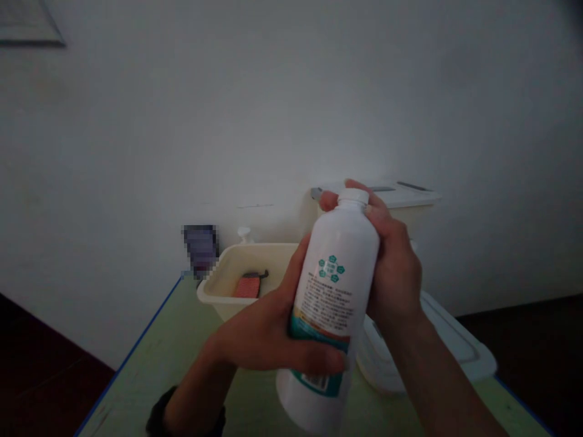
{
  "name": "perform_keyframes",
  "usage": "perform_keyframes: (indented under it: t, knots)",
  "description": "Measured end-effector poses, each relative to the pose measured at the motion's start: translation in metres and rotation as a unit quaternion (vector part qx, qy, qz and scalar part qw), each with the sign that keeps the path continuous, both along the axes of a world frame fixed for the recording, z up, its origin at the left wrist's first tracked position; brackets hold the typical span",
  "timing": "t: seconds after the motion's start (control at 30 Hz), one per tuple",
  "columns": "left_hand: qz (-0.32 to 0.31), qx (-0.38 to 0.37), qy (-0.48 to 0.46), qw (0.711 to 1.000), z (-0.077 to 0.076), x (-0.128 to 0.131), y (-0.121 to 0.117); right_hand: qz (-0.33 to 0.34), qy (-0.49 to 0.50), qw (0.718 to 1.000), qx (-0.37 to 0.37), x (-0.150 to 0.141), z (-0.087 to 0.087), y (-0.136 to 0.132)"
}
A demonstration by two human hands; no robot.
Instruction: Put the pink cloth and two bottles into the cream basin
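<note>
A large white bottle with a green label and small print is tilted in front of me, its top leaning away to the right. My left hand is wrapped round the lower body, thumb across the label. Around the neck and the white cap curl the fingers of my right hand, partly hidden behind the bottle. The cap sits on the bottle. Just beyond my left hand, a cream basin holds a red and dark flat item, whose kind I cannot make out.
A green table with blue edges stands against a pale wall. Behind my right hand is a white-lidded container. A pale lid lies at the right. A blurred dark device and a small white knob are behind the basin.
</note>
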State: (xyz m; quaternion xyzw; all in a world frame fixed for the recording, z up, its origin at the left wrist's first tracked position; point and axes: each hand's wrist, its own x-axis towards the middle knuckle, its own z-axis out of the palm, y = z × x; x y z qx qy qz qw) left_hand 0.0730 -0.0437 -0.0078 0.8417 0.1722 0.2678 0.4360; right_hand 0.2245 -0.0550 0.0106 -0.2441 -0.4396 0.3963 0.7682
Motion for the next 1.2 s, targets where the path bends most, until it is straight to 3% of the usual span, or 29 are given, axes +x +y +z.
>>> perform_keyframes:
  t: [0.2,0.37,0.53,0.67,0.83,1.0,1.1,1.2]
  knots:
    - [0.044,-0.046,0.034,0.997,-0.001,0.009,-0.018,0.006,0.000,1.000,-0.025,0.003,-0.002,0.010]
    - [0.075,-0.032,-0.024,0.996,0.001,0.007,-0.011,-0.016,-0.022,0.999,-0.044,0.000,-0.009,0.015]
    - [0.148,-0.029,-0.030,0.988,-0.003,-0.003,0.004,0.074,-0.085,0.993,-0.040,-0.005,-0.025,0.019]
    - [0.171,-0.037,-0.006,0.985,-0.008,-0.002,0.005,0.090,-0.116,0.989,-0.037,-0.003,-0.034,0.021]
    - [0.158,-0.055,-0.011,0.986,-0.011,0.007,0.000,0.115,-0.123,0.984,-0.056,0.006,-0.036,0.024]
    - [0.185,-0.020,0.021,0.982,-0.003,-0.005,0.001,0.177,-0.135,0.973,-0.058,0.008,-0.031,0.020]
    - [0.145,-0.014,-0.005,0.989,0.002,-0.016,0.004,0.194,-0.141,0.969,-0.052,0.008,-0.026,0.016]
    - [0.085,-0.062,-0.022,0.994,-0.001,-0.023,0.010,0.204,-0.149,0.967,-0.036,0.009,-0.022,0.011]
